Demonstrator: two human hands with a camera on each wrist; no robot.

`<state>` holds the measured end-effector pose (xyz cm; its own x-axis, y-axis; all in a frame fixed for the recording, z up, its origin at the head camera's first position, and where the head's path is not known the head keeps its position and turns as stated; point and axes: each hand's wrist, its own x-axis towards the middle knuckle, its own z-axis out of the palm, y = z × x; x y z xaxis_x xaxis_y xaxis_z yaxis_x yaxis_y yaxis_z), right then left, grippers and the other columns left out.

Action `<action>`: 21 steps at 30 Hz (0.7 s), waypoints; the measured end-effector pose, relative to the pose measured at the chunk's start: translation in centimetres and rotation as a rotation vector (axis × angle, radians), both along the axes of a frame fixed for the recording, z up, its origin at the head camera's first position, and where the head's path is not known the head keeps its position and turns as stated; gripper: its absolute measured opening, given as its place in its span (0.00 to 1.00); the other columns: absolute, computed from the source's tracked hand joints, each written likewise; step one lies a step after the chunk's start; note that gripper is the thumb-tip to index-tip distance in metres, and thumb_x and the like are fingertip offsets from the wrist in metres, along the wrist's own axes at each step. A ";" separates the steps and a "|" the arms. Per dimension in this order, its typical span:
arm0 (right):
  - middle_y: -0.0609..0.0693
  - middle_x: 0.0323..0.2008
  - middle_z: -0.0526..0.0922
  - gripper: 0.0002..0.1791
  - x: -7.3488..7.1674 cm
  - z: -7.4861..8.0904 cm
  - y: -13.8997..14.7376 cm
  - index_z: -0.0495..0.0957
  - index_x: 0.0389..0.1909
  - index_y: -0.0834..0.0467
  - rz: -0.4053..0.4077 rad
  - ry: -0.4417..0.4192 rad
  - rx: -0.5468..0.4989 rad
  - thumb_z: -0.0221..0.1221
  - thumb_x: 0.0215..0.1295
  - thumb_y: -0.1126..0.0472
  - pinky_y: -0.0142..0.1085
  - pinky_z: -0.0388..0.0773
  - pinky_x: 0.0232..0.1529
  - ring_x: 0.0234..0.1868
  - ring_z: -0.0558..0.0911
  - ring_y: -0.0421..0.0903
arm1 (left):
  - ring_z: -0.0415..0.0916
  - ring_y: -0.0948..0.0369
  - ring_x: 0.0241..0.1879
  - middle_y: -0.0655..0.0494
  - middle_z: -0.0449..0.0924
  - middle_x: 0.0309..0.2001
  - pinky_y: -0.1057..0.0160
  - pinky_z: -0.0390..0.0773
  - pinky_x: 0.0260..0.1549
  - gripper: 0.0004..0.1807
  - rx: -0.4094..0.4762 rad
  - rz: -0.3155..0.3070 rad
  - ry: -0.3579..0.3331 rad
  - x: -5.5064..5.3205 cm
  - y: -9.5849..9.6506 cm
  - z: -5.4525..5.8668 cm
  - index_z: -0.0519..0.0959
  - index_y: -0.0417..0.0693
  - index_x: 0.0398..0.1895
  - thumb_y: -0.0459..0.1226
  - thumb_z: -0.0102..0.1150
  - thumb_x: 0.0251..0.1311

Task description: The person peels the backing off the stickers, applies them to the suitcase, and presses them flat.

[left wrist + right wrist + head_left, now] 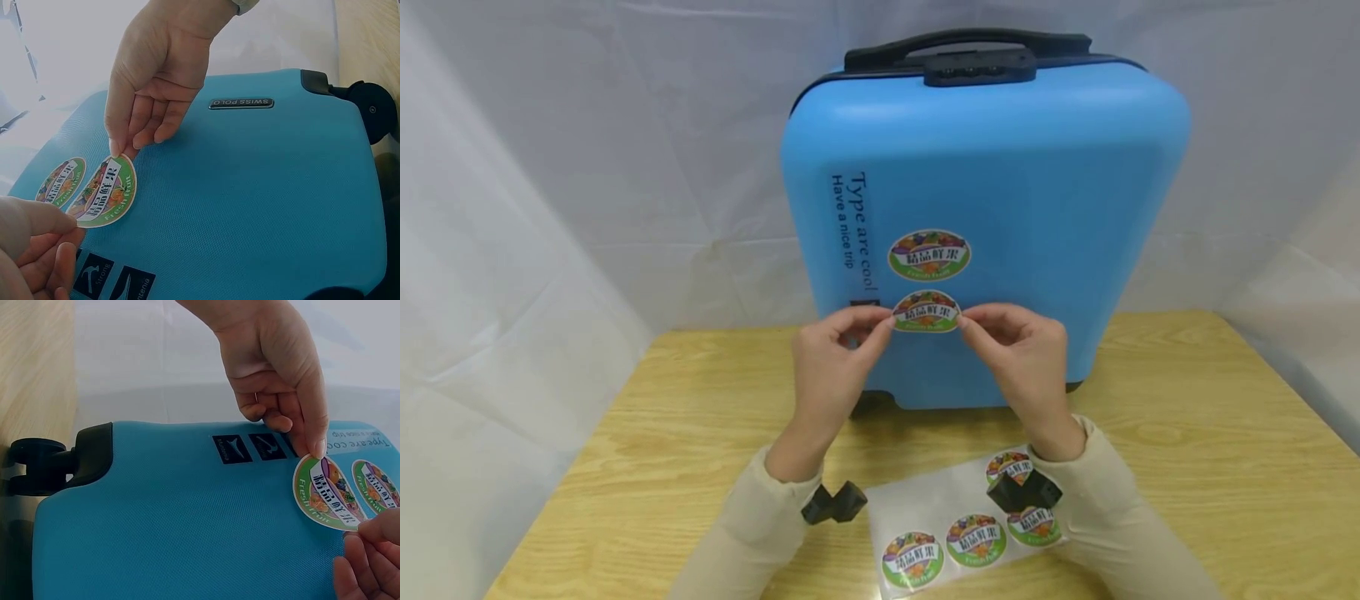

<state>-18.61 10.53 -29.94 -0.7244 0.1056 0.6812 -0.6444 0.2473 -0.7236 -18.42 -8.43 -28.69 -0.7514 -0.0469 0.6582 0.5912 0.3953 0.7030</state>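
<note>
An oval fruit sticker with a green lower edge is held level in front of the blue suitcase. My left hand pinches its left end between thumb and forefinger. At its right end, my right hand pinches the same way. Directly above, a matching sticker lies flat on the suitcase front. In the left wrist view the held sticker overlaps the shell, close against it. The right wrist view shows both thumbs at opposite ends of the held sticker.
Below the hands, a pale backing sheet with several more stickers lies on the wooden table, partly covered by the right wrist's black device. The suitcase stands upright, its black handle on top, before a white cloth backdrop.
</note>
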 end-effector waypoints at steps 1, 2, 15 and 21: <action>0.55 0.27 0.86 0.03 0.0 0.0 0.0 0.85 0.31 0.61 0.000 0.001 -0.001 0.64 0.57 0.65 0.28 0.77 0.29 0.26 0.82 0.37 | 0.72 0.65 0.23 0.54 0.84 0.29 0.69 0.70 0.19 0.05 -0.001 0.001 0.000 0.0 0.0 0.0 0.85 0.42 0.32 0.35 0.65 0.56; 0.55 0.27 0.85 0.03 0.0 0.0 0.0 0.85 0.31 0.61 0.001 0.002 -0.003 0.65 0.57 0.65 0.28 0.77 0.29 0.26 0.82 0.37 | 0.72 0.65 0.23 0.54 0.84 0.28 0.69 0.70 0.18 0.05 -0.001 0.001 0.001 0.0 0.0 0.0 0.85 0.42 0.32 0.35 0.65 0.56; 0.54 0.26 0.86 0.04 -0.1 -0.1 0.0 0.86 0.31 0.61 -0.004 0.005 0.002 0.65 0.57 0.65 0.28 0.77 0.28 0.25 0.82 0.36 | 0.73 0.65 0.23 0.53 0.85 0.29 0.69 0.71 0.19 0.05 -0.010 0.015 0.013 -0.1 0.1 0.0 0.85 0.41 0.32 0.34 0.65 0.56; 0.54 0.26 0.86 0.04 -0.1 0.0 0.0 0.86 0.31 0.61 -0.025 0.006 0.004 0.65 0.57 0.65 0.28 0.77 0.27 0.24 0.81 0.36 | 0.73 0.65 0.22 0.53 0.85 0.28 0.69 0.72 0.19 0.07 -0.001 0.020 -0.002 -0.1 0.2 0.1 0.86 0.41 0.32 0.36 0.65 0.56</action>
<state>-18.73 10.50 -29.93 -0.7177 0.1204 0.6859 -0.6422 0.2664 -0.7188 -18.47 -8.23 -28.62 -0.7518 -0.0616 0.6565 0.5815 0.4075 0.7042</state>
